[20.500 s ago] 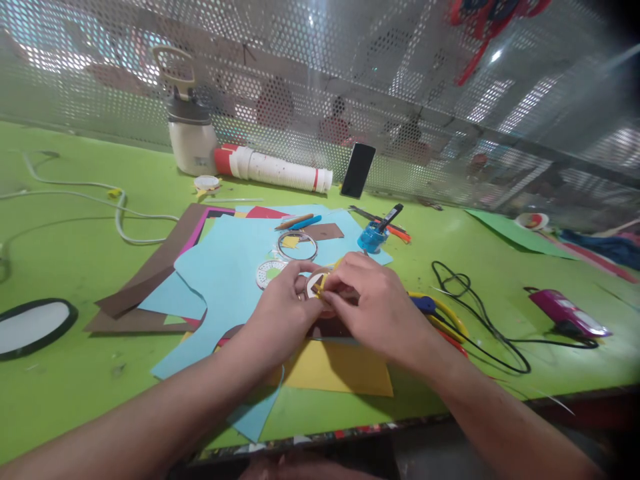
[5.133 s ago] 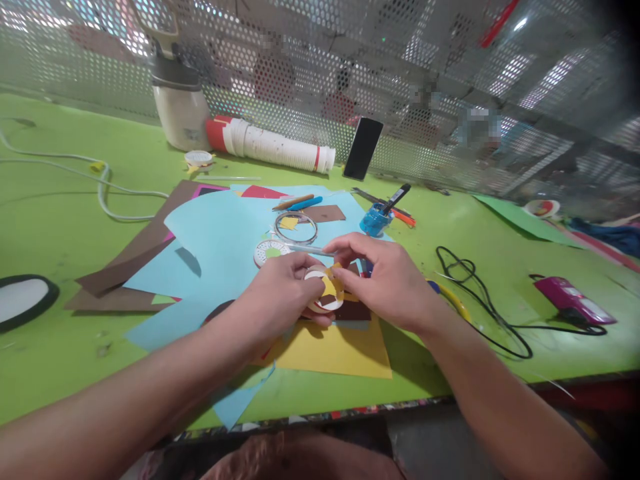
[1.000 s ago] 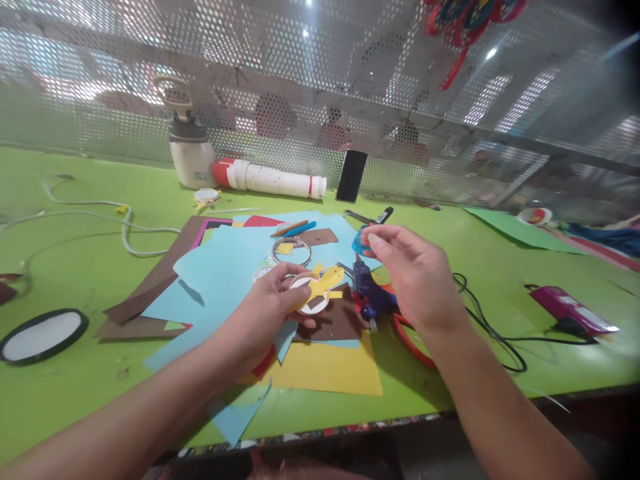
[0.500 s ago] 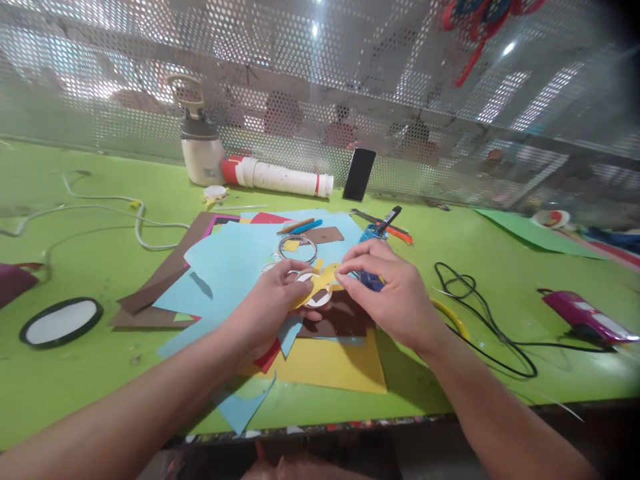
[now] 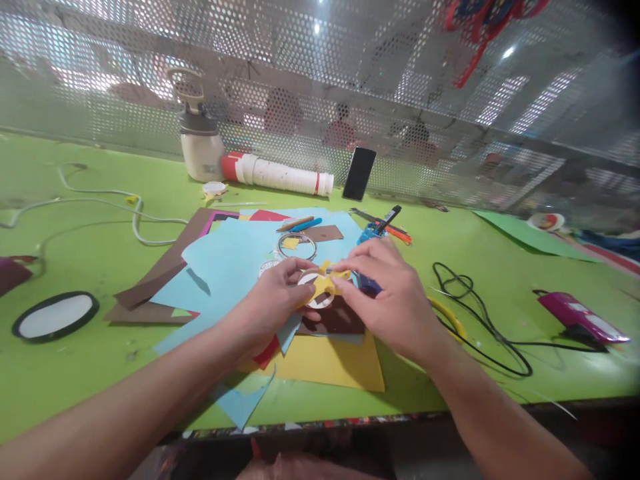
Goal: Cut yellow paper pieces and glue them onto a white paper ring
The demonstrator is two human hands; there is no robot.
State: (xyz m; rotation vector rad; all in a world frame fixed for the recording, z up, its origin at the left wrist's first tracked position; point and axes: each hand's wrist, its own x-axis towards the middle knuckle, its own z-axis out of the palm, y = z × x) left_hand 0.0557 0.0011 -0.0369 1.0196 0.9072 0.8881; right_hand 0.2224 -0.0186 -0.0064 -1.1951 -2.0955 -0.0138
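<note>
A small white disc (image 5: 320,301) is pinched at its left edge by my left hand (image 5: 273,300), thumb on top and fingers beneath. A yellow cutout (image 5: 325,285) lies over the disc, and the fingertips of my right hand (image 5: 385,290) pinch its right side. Both hands are above a pile of coloured sheets, with a light blue sheet (image 5: 235,257), a dark brown piece (image 5: 337,317) and a yellow sheet (image 5: 330,360). Just behind the hands lies a metal ring (image 5: 297,247) with a yellow scrap inside.
Behind the pile stand a white bottle (image 5: 201,153), a white tube (image 5: 280,175) and a black phone (image 5: 359,173). Pens (image 5: 306,225) lie on the paper. To the right are a black cable (image 5: 487,320) and a magenta tool (image 5: 575,317); a black-rimmed oval (image 5: 56,317) is at left.
The yellow cutout has turned and shifted over the disc, and my right fingers have moved slightly left with it. The view has shifted a little.
</note>
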